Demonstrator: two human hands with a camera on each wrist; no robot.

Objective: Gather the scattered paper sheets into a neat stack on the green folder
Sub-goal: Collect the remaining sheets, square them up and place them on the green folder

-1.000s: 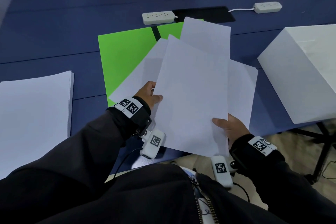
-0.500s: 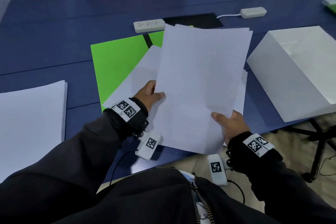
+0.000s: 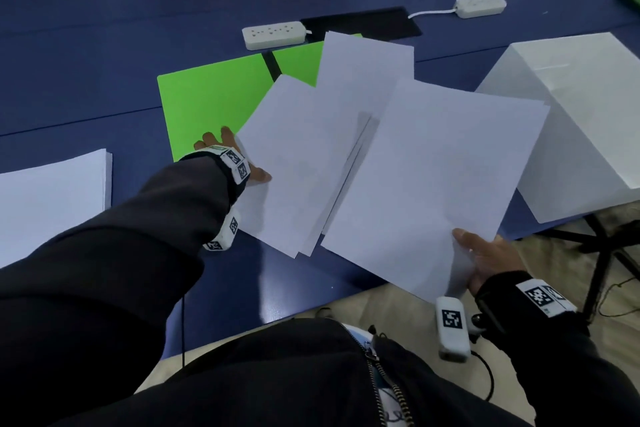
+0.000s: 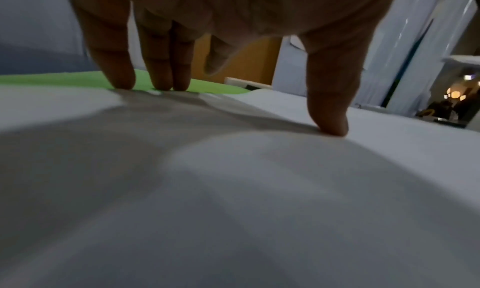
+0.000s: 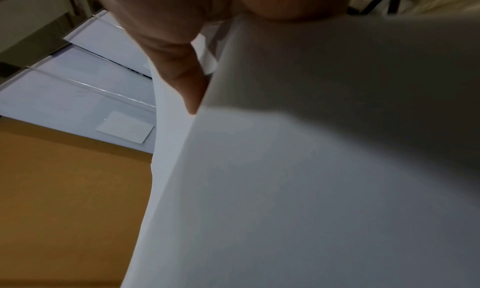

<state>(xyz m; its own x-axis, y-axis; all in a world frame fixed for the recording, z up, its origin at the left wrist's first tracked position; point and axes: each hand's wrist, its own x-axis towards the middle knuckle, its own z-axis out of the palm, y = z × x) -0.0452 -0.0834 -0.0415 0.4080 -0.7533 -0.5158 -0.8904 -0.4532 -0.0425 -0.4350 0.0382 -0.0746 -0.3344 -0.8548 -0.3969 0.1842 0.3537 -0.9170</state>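
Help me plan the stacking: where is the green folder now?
In the head view the green folder lies flat on the blue table, left of centre, its right part under loose sheets, just before a white power strip.

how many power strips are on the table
2. One power strip lies just beyond the green folder; the other power strip sits farther right, near the table's back. More may be out of frame.

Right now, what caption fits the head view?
Left hand presses a sheet by the green folder; right hand grips another sheet.
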